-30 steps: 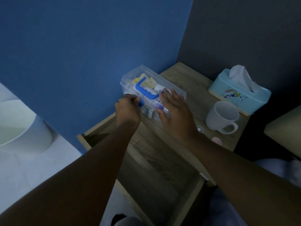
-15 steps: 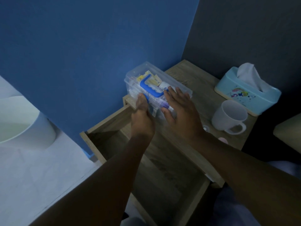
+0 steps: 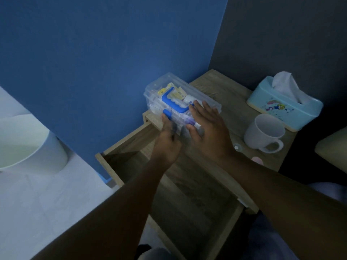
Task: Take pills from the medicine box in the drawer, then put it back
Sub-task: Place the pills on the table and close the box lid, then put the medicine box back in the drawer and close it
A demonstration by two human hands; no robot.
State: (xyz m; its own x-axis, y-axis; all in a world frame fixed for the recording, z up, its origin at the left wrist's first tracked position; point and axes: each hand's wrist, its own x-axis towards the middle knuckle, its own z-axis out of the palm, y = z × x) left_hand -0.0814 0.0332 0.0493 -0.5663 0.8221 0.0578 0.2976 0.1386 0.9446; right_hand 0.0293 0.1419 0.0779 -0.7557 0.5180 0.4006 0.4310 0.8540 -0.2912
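A clear plastic medicine box (image 3: 169, 84) with a blue handle (image 3: 170, 101) stands on the back left corner of the wooden nightstand (image 3: 231, 94), lid down. My right hand (image 3: 208, 128) lies flat on the right part of the lid, fingers spread, thumb against the front wall. My left hand (image 3: 168, 141) is blurred at the front of the box, its fingers curled at the blue latch (image 3: 167, 112). Below both hands the drawer (image 3: 197, 212) stands pulled out; its inside is dark and shows nothing in it.
A white mug (image 3: 264, 131) and a light blue tissue box (image 3: 281, 106) stand on the right of the nightstand. A small clear piece (image 3: 237, 147) and a pink piece (image 3: 257, 160) lie near the front edge. A white bin (image 3: 28, 143) stands on the floor at left, by the blue wall.
My left hand has moved from the box's left end to the blue latch at its front. My right hand has stayed flat on the lid.
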